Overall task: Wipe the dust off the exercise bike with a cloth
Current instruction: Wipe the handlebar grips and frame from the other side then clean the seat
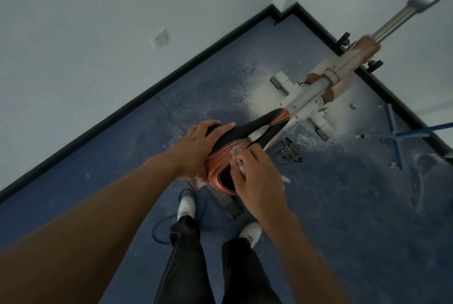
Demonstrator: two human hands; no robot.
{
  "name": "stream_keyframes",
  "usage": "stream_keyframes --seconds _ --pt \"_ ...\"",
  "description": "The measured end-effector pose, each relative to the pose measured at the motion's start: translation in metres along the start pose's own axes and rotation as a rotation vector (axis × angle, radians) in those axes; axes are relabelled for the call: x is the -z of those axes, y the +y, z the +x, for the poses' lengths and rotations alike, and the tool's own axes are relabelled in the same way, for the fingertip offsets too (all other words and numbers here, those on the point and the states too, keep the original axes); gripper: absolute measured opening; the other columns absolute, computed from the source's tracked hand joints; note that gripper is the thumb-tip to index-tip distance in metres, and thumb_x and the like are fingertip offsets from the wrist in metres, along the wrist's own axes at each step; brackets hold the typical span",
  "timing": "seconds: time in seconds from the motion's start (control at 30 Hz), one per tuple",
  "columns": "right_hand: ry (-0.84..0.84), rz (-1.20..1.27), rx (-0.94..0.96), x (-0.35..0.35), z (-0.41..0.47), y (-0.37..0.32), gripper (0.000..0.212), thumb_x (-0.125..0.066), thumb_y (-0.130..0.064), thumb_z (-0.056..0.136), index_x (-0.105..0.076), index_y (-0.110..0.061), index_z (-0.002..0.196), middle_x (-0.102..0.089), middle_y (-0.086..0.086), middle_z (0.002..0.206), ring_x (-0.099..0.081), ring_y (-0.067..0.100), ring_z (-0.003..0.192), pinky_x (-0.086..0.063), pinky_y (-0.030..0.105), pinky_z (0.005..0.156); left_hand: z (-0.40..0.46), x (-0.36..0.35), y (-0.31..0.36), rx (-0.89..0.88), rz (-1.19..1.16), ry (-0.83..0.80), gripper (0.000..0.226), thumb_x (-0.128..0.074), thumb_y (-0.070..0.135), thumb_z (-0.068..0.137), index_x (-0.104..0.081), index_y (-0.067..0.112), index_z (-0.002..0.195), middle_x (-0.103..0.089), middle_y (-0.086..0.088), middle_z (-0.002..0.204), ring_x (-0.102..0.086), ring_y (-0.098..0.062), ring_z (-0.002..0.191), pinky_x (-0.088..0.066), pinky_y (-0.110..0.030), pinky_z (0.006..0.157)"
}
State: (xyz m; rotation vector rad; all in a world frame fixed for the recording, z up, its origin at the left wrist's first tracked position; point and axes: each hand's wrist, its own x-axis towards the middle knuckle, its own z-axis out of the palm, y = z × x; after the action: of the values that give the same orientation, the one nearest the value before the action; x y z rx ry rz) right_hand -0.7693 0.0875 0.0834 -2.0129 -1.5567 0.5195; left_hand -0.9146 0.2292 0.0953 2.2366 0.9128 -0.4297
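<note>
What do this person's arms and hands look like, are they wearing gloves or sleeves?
No gloves and no sleeves in view: both forearms are bare right up to the edge of the picture. The left hand and the right hand show no rings, watch or wristband. Lower down, the person wears dark trousers and white shoes.

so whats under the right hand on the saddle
A whitish cloth sticks out from beneath the right hand, pressed against the black and orange saddle. The hand covers most of the cloth and the saddle's right rear edge, so any dust there is hidden.
</note>
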Motion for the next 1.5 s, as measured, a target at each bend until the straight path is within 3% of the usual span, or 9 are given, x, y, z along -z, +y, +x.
stream_keyframes --seconds 0.1,0.23,0.5,0.63,0.87,0.97,1.13,1.33,1.5 --pt "0.035 0.090 -0.048 0.006 -0.004 0.006 0.017 -0.059 -0.030 0.103 -0.066 -0.016 0.109 -0.057 -0.007 0.100 -0.058 0.006 0.083 -0.053 0.026 0.069 0.000 0.000 -0.001 -0.004 0.002 0.001 0.148 -0.099 0.030 0.054 0.010 0.057 0.151 0.001 0.010 0.160 -0.010 -0.030 0.147 -0.035 -0.062 0.112" --pt "0.118 0.155 -0.187 0.004 0.020 0.004 0.022 -0.060 -0.029 0.102 -0.066 -0.016 0.119 -0.062 -0.005 0.108 -0.059 0.008 0.099 -0.051 0.023 0.087 -0.001 0.000 0.000 -0.007 0.002 -0.003 0.146 -0.098 0.032 0.056 0.009 0.057 0.151 0.001 0.009 0.161 -0.009 -0.030 0.148 -0.033 -0.061 0.113" --pt "0.012 0.015 0.072 0.004 -0.005 0.014 0.021 -0.058 -0.032 0.104 -0.066 -0.013 0.108 -0.056 -0.004 0.097 -0.056 0.010 0.076 -0.054 0.032 0.059 0.001 0.000 -0.001 -0.009 -0.004 0.002 0.145 -0.098 0.033 0.057 0.008 0.056 0.153 0.000 0.009 0.160 -0.010 -0.030 0.148 -0.035 -0.060 0.112" --pt "0.132 0.054 0.027 0.000 0.013 0.001 0.019 -0.061 -0.029 0.103 -0.068 -0.013 0.110 -0.061 -0.002 0.102 -0.063 0.011 0.086 -0.057 0.031 0.068 0.000 0.000 -0.001 -0.007 -0.020 -0.008 0.145 -0.097 0.031 0.056 0.008 0.056 0.153 0.001 0.010 0.161 -0.009 -0.030 0.148 -0.035 -0.060 0.112" --pt "-0.028 -0.014 0.135 -0.003 -0.013 0.003 0.016 -0.062 -0.031 0.101 -0.066 -0.019 0.111 -0.058 -0.005 0.098 -0.054 0.010 0.081 -0.052 0.028 0.061 0.000 0.000 -0.001 -0.004 -0.017 -0.004 0.145 -0.098 0.033 0.056 0.009 0.057 0.152 0.001 0.011 0.160 -0.009 -0.029 0.147 -0.035 -0.060 0.113" --pt "0.067 -0.096 0.058 0.000 -0.014 0.003 0.015 -0.065 -0.031 0.100 -0.065 -0.017 0.094 -0.057 -0.006 0.084 -0.052 0.009 0.067 -0.044 0.023 0.051 0.000 -0.001 -0.001 -0.001 -0.015 -0.005 0.145 -0.098 0.034 0.056 0.009 0.058 0.151 0.002 0.011 0.160 -0.007 -0.029 0.148 -0.034 -0.062 0.111" --pt "0.141 -0.106 -0.155 -0.009 0.008 -0.010 0.022 -0.057 -0.033 0.100 -0.068 -0.017 0.110 -0.062 -0.003 0.101 -0.064 0.013 0.084 -0.049 0.023 0.063 0.000 0.001 0.000 0.004 -0.014 -0.016 0.144 -0.098 0.031 0.057 0.008 0.057 0.152 0.002 0.012 0.160 -0.007 -0.029 0.149 -0.035 -0.062 0.111" --pt "0.073 -0.078 -0.031 -0.015 -0.015 -0.015 0.019 -0.061 -0.034 0.100 -0.066 -0.017 0.105 -0.060 -0.004 0.093 -0.057 0.008 0.075 -0.050 0.022 0.057 0.001 0.000 -0.001 0.000 -0.014 -0.013 0.145 -0.098 0.034 0.056 0.008 0.056 0.153 0.002 0.011 0.160 -0.007 -0.029 0.149 -0.034 -0.061 0.112" --pt "0.252 -0.054 -0.259 -0.006 0.018 0.001 0.016 -0.062 -0.031 0.101 -0.067 -0.015 0.102 -0.061 -0.003 0.098 -0.063 0.015 0.080 -0.055 0.034 0.060 0.001 0.000 -0.001 -0.003 -0.015 -0.010 0.145 -0.098 0.030 0.056 0.007 0.055 0.153 0.000 0.011 0.159 -0.009 -0.029 0.148 -0.035 -0.060 0.112"
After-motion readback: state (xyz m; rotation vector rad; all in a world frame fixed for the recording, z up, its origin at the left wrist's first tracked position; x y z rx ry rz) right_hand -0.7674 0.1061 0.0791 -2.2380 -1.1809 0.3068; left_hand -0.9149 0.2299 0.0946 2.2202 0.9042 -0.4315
